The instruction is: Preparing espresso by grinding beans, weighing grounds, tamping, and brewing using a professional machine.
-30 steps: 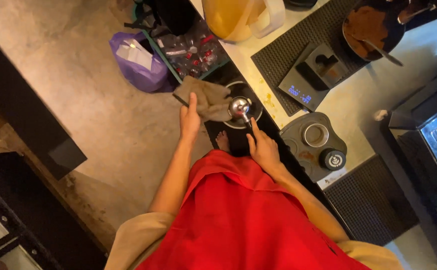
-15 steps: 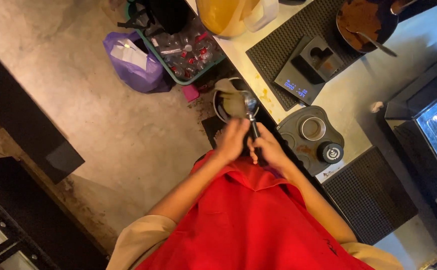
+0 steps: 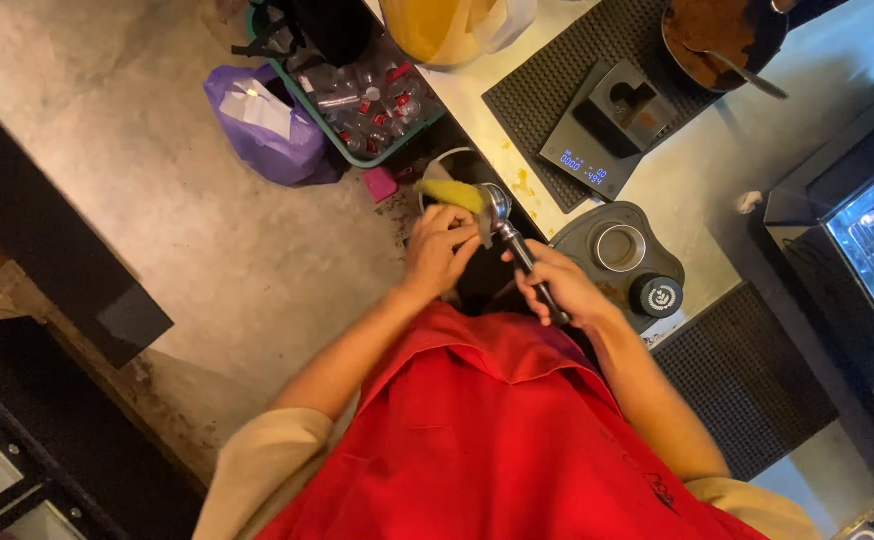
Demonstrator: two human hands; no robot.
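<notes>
Since half a second ago the yellow cloth (image 3: pixel 454 193) has moved up onto the round metal coffee holder (image 3: pixel 495 203). The left hand (image 3: pixel 439 250) presses it there, fingers closed on the cloth, while the right hand (image 3: pixel 557 285) grips the black handle (image 3: pixel 529 265) just left of the bench (image 3: pixel 757 170). This looks like the wiping step, and next the cloth needs to rub all around inside.

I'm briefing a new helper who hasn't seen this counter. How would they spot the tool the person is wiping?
Start at the pale counter edge, beside the grey round-holed tamping mat. The portafilter is there: right hand on its dark handle, left hand pressing a yellow cloth into its shiny metal basket.
</notes>
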